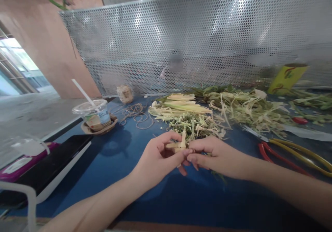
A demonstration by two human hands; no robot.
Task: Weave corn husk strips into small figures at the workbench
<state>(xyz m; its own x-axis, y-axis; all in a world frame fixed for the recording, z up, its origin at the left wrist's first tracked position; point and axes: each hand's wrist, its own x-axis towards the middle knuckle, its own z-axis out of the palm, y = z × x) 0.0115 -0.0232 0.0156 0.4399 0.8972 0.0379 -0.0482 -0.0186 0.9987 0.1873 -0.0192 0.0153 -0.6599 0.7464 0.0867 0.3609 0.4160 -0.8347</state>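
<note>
A small folded piece of pale yellow leaf strip [183, 140] is pinched between my two hands above the blue table. My left hand [162, 155] grips it from the left, thumb and fingers curled round it. From the right, my right hand [214, 157] pinches its lower edge, fingertips touching those of my left hand. One short end of the strip sticks upward, and the fingers cover the rest. Just beyond lies a heap of green and pale plant clippings [193, 123], with a stack of flat yellow-green leaf strips [183, 104] behind it.
Scissors [285, 152] with red and yellow handles lie at right, below loose shredded leaves [249, 107]. A yellow tube [287, 78] leans at the back. To the left are tangled string [136, 114], a plastic cup [94, 116] with a straw and a black flat case [49, 169].
</note>
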